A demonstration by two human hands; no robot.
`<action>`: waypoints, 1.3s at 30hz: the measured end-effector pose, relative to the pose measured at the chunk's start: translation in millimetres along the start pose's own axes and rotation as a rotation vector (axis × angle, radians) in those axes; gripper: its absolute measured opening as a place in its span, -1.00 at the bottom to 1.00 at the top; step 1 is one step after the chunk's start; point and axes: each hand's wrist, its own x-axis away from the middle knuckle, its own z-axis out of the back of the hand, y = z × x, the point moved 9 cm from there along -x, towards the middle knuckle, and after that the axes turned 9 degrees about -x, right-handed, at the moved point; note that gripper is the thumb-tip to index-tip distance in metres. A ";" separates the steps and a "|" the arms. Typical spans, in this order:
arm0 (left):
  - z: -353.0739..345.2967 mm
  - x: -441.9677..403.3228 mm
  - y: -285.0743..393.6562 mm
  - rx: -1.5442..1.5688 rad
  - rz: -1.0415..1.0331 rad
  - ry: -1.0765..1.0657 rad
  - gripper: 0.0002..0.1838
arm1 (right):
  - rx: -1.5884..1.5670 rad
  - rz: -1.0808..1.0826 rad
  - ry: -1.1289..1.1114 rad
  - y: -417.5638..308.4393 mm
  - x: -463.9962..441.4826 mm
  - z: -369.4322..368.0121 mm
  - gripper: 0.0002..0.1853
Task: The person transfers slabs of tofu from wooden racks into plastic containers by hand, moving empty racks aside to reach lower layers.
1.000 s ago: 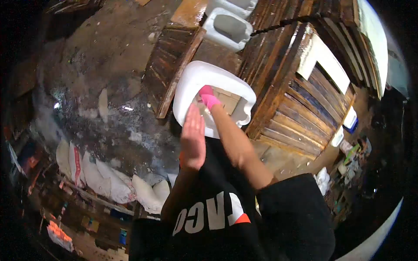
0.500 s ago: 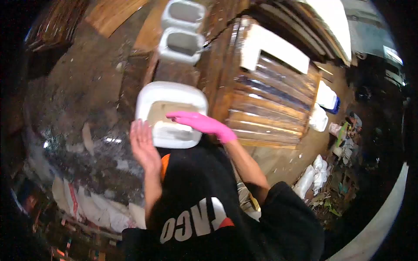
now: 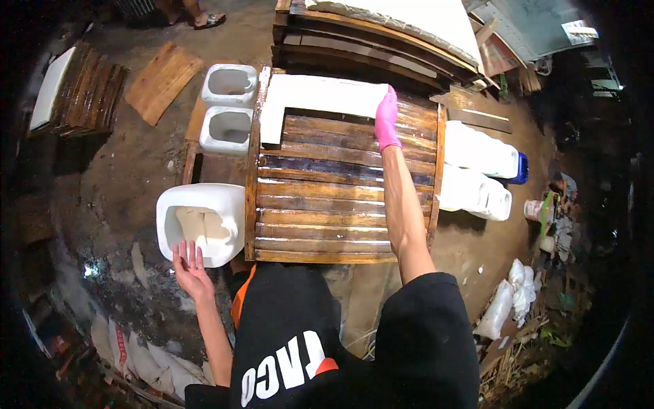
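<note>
My left hand [image 3: 193, 274], bare, is open with its fingers apart at the near rim of a white plastic tub [image 3: 163, 211] that has a cut-out top. Something pale beige shows inside the tub. A pink glove covers my right hand [image 3: 387, 117], which is closed at the right end of a white L-shaped slab [image 3: 327, 91]. The glove hides how the fingers meet the slab's edge. The slab lies along the far side of a wet, slatted wooden rack [image 3: 327, 204], with its short leg at the left.
Two cut-open white containers [image 3: 227, 129] stand beyond the tub. White jugs [image 3: 480, 150] lie right of the rack. Stacked wooden boards [image 3: 78, 92] stand at far left, and a layered wooden stack [image 3: 381, 37] behind. White sacks [image 3: 501, 303] lie at lower right.
My right hand has moved from over the tub to the right end of the white slab. My left hand remains near the tub's rim. The camera view has turned.
</note>
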 end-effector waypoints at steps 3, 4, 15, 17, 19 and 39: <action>3.6 24.9 -0.4 -0.007 -0.015 0.027 -0.47 | -0.629 -0.745 -0.354 53.1 -12.3 -2.0 -0.51; 8.2 31.5 1.7 -0.014 -0.026 0.038 -0.47 | -0.754 -0.882 -0.471 34.7 -7.0 -3.2 -0.48; -3.8 43.4 2.0 -0.224 -0.201 0.016 -0.55 | -1.002 -0.459 -0.022 18.8 58.0 30.6 -0.34; -48.2 51.9 8.2 -0.376 -0.228 -0.077 -0.52 | -1.089 -0.593 -0.092 -79.4 130.5 36.1 -0.25; -96.8 91.3 3.2 -0.406 -0.077 -0.147 -0.42 | -1.109 -0.603 -0.274 -127.4 187.9 33.1 -0.20; 27.7 -58.7 -57.8 0.219 0.670 -0.109 -0.28 | 0.634 -0.594 -1.263 15.8 539.5 -289.8 -0.46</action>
